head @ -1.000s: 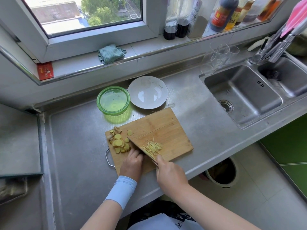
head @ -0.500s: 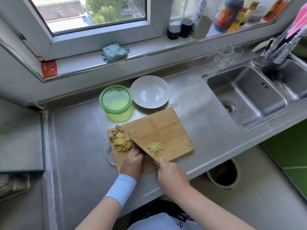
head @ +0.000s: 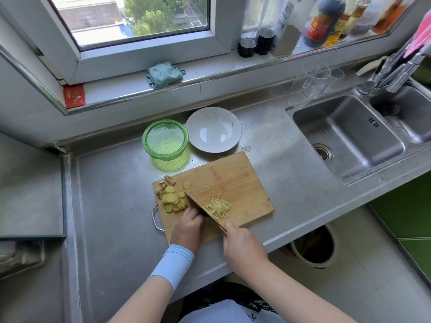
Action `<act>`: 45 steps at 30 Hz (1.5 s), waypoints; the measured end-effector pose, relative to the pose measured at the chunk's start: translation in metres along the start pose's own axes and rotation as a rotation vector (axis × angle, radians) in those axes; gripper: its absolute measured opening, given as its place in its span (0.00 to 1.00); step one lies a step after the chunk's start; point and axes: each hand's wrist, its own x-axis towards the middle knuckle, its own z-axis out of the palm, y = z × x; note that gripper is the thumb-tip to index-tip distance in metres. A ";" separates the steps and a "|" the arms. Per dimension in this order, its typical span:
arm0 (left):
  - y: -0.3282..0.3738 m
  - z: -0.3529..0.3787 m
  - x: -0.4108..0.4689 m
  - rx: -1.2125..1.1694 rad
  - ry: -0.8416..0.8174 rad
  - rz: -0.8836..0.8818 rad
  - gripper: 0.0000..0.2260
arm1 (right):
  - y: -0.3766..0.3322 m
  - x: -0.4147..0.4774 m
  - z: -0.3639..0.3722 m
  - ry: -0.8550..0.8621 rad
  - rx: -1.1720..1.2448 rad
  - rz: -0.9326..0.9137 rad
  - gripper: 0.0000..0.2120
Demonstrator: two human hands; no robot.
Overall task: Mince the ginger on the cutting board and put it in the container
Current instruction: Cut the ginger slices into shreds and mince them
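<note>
Squarely on the cutting board [head: 233,178], the right hand [head: 242,243] clenches the knife [head: 196,204], its blade between the ginger slices [head: 171,197] and the cut strips [head: 218,206]. The left hand [head: 187,227] has its fingertips hidden behind the blade — grip unclear. The green container [head: 165,139] and the white plate [head: 213,129] stand just beyond.

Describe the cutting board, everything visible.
The board is a rectangular slab that looks like bamboo, with lengthwise bands showing. It lies flat and skewed on the steel counter, with a wire loop at its near left end. Ginger slices sit on its left corner and ginger strips nearer the middle. The knife stands edge-down on it, and the left hand rests on its near edge.
</note>
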 end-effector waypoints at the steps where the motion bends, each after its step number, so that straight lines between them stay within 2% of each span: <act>1: -0.001 0.001 -0.001 0.002 -0.003 -0.003 0.12 | -0.002 0.003 0.000 0.009 -0.002 -0.004 0.06; 5: -0.008 0.002 -0.002 0.016 0.003 0.026 0.04 | -0.003 0.005 -0.001 0.015 0.003 -0.008 0.07; 10: -0.008 0.000 0.000 0.038 0.021 0.069 0.05 | 0.000 -0.002 -0.003 0.023 0.009 -0.031 0.08; 14: -0.010 0.003 -0.003 0.031 -0.046 0.007 0.13 | 0.011 -0.023 -0.002 -0.023 0.000 -0.011 0.02; 18: -0.009 0.002 -0.003 0.010 -0.048 0.018 0.14 | 0.017 -0.032 -0.002 -0.035 -0.022 0.006 0.02; 22: -0.005 -0.002 -0.001 0.006 -0.014 0.053 0.06 | 0.003 -0.013 -0.003 -0.025 -0.022 -0.001 0.01; 25: -0.005 -0.001 0.000 0.012 -0.004 0.061 0.12 | 0.000 -0.008 -0.004 -0.019 -0.003 -0.010 0.02; 30: -0.008 0.002 -0.004 0.014 0.014 0.050 0.13 | 0.016 -0.033 -0.003 -0.023 0.010 -0.007 0.05; 35: -0.009 0.004 -0.004 0.014 0.012 0.042 0.14 | 0.007 -0.017 0.001 -0.022 0.004 0.019 0.02; 39: -0.012 0.006 -0.004 -0.018 0.009 0.037 0.12 | -0.005 -0.005 -0.003 -0.023 -0.003 0.000 0.04; 42: -0.014 0.007 -0.005 -0.001 -0.004 0.050 0.04 | 0.006 -0.016 -0.005 -0.027 0.026 0.002 0.02; 45: -0.015 0.009 -0.008 0.023 0.006 0.054 0.05 | 0.017 -0.029 -0.002 -0.039 -0.001 0.009 0.05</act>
